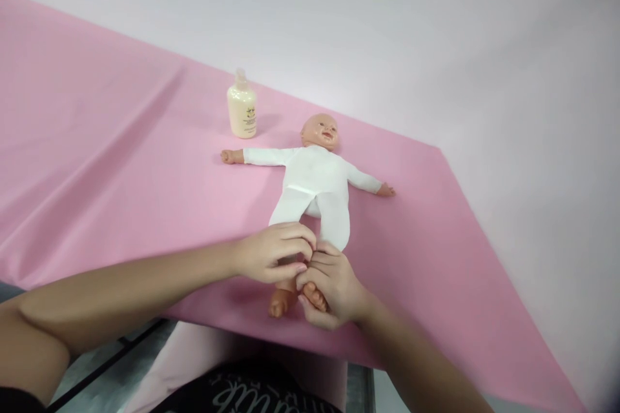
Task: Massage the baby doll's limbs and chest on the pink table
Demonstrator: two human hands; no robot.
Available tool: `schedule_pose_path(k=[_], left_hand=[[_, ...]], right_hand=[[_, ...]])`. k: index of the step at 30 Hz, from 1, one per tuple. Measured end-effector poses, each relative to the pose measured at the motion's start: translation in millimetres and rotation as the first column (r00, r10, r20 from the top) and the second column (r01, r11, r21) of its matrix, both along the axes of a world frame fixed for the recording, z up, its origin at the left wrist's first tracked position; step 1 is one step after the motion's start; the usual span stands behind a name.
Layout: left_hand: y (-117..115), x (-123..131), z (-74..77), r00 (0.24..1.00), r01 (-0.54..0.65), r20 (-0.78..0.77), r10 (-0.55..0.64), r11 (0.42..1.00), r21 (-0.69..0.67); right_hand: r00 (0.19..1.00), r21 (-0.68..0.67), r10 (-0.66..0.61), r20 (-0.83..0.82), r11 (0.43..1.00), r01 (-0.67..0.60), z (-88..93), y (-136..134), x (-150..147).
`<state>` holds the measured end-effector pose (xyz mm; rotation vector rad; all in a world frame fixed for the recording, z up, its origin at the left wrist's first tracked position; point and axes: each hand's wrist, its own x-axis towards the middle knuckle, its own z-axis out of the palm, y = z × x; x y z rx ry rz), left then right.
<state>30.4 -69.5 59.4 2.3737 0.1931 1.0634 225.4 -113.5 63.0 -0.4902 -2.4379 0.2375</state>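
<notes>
A bald baby doll point(316, 171) in a white suit lies on its back, arms spread and feet toward me. My right hand point(334, 284) is closed around one of its feet, the toes showing between my fingers and thumb. Across the doll's other leg reaches my left hand point(278, 251), its fingers curled at the lower leg of the held foot. The left fingertips and thumb meet my right hand, so their exact contact with the doll is partly hidden. The doll's other foot point(281, 303) rests below my left hand.
A pink cloth point(411, 258) covers the table, with long folds at the left. Beyond the doll's outstretched arm stands a cream-coloured pump bottle point(242, 110) with a printed label. A pale surface lies past the cloth's edge. The near table edge is close to my body.
</notes>
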Motion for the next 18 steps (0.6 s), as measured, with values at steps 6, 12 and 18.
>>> schedule_pose_path(k=[6, 12, 18], left_hand=[[0.0, -0.1, 1.3, 1.0, -0.029, 0.012, 0.029, 1.0, 0.009], [2.7, -1.0, -2.1, 0.998, -0.064, -0.025, 0.065, 0.998, 0.014], [8.1, -1.8, -7.7, 0.992, -0.104, -0.064, 0.11, 0.99, 0.091]], right_hand=[[0.998, -0.042, 0.034, -0.059, 0.998, -0.037, 3.8, -2.1, -1.7], [0.996, 0.003, 0.076, -0.046, 0.997, -0.076, 2.8, -3.2, 1.1], [0.997, 0.027, 0.07, 0.019, 0.997, -0.07, -2.1, -4.8, 3.6]])
